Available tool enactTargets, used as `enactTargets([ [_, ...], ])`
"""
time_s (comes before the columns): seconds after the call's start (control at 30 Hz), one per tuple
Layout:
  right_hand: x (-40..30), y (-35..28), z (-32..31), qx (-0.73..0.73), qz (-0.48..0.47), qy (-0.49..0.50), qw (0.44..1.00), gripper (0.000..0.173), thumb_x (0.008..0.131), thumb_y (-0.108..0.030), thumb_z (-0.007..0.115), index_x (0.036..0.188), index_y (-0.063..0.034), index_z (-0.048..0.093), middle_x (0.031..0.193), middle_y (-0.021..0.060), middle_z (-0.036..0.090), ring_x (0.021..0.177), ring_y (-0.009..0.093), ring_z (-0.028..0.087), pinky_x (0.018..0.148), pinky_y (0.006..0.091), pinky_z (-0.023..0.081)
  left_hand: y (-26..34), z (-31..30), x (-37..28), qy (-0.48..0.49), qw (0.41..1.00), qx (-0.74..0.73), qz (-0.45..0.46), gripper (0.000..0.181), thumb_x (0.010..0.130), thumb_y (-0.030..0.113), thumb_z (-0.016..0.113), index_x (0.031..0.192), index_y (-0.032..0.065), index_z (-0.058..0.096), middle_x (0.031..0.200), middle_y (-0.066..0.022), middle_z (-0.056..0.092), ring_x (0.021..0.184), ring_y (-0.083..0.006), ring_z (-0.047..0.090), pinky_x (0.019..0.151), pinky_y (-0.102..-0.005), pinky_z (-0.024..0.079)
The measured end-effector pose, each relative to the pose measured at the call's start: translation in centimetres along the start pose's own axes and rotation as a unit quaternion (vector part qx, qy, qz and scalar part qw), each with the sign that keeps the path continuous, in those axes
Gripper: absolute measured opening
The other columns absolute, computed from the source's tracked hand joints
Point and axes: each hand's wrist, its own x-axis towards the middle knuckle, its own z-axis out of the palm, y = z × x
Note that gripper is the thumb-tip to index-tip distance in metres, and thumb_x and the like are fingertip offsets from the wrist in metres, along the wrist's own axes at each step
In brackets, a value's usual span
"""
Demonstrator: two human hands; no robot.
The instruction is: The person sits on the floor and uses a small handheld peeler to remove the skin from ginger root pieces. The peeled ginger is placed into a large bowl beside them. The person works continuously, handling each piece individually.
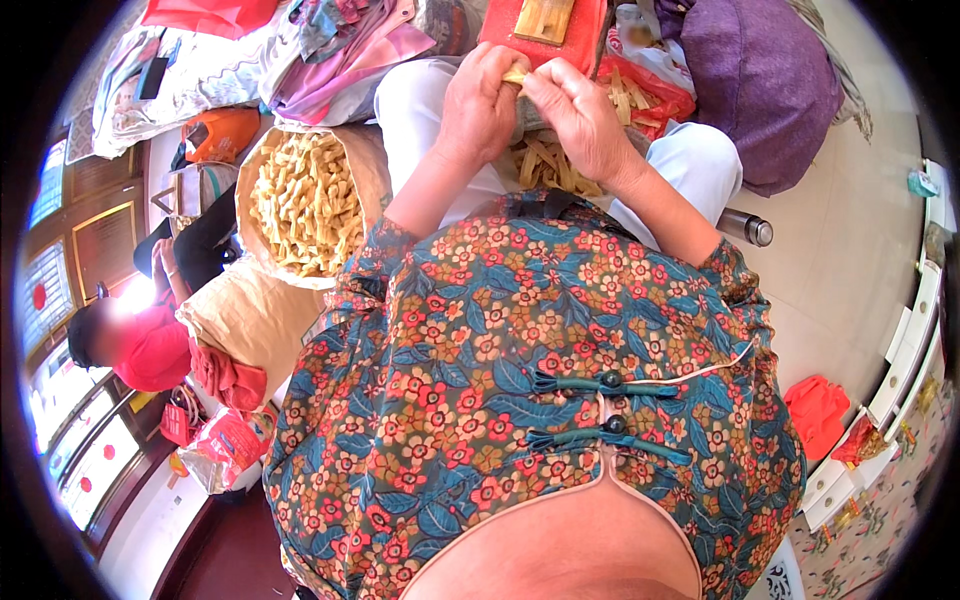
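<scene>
Between my left hand [484, 101] and my right hand [581, 112], a small pale yellow strip [514, 76] is pinched by the fingertips of both, above my lap. The strip's material is too small to tell. Behind the hands lies a wooden block [545, 21] on a red surface [506, 30]. Loose flat yellowish strips [551, 169] lie below my hands between my knees, and more strips [628, 97] are in a red plastic bag [671, 101]. To the left, a large paper-lined sack [375, 161] holds many knotted-looking yellow pieces [304, 202].
A full purple woven sack [757, 90] stands at the right, with a steel flask [745, 227] lying near my knee. Folded cloths [352, 67] are heaped at the upper left. Another person [154, 349] in pink sits at the left beside a tan sack [251, 315].
</scene>
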Motion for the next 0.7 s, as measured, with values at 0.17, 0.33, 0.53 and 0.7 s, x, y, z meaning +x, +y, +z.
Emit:
enactTargets([
  [0.17, 0.0, -0.7, -1.5, -0.14, -0.081, 0.022, 0.987, 0.023, 0.089, -0.027, 0.054, 0.087, -0.0045, 0.057, 0.068, 0.0124, 0.057, 0.062, 0.016, 0.056, 0.059, 0.0286, 0.046, 0.1, -0.5, 0.1, -0.13, 0.898, -0.37, -0.202, 0.019, 0.077, -0.001, 0.046, 0.093, 0.0003, 0.056, 0.089, -0.0095, 0.055, 0.078, -0.0224, 0.054, 0.071, -0.0304, 0.044],
  [0.33, 0.7, 0.8, -2.1, 0.091, -0.036, 0.025, 0.995, 0.018, 0.088, -0.017, 0.057, 0.094, -0.0018, 0.063, 0.076, -0.0021, 0.061, 0.066, 0.005, 0.053, 0.057, 0.0222, 0.044, 1.3, -0.8, 0.4, -0.116, 0.783, -0.542, -0.281, 0.017, 0.088, 0.008, 0.047, 0.101, 0.0004, 0.054, 0.087, -0.0011, 0.057, 0.08, -0.0089, 0.055, 0.076, -0.0233, 0.046],
  [0.53, -0.4, 0.1, -1.4, 0.388, 0.176, -0.11, 0.898, 0.021, 0.089, -0.018, 0.057, 0.1, -0.0009, 0.063, 0.073, -0.0052, 0.056, 0.058, 0.001, 0.043, 0.051, 0.0154, 0.036, -2.8, 0.1, -0.7, -0.029, 0.951, -0.281, -0.129, 0.012, 0.087, 0.009, 0.057, 0.096, 0.0003, 0.057, 0.078, 0.0004, 0.06, 0.069, -0.0067, 0.056, 0.061, -0.0201, 0.048],
  [0.7, -0.1, 0.6, -1.1, 0.299, 0.157, -0.084, 0.937, 0.024, 0.089, -0.019, 0.057, 0.104, -0.0012, 0.062, 0.07, -0.006, 0.054, 0.055, 0.001, 0.04, 0.049, 0.0154, 0.034, -1.2, 1.5, -1.7, 0.011, 0.874, -0.42, -0.243, 0.014, 0.091, 0.011, 0.051, 0.096, 0.0004, 0.059, 0.076, -0.0021, 0.062, 0.061, -0.0081, 0.058, 0.054, -0.0206, 0.048],
])
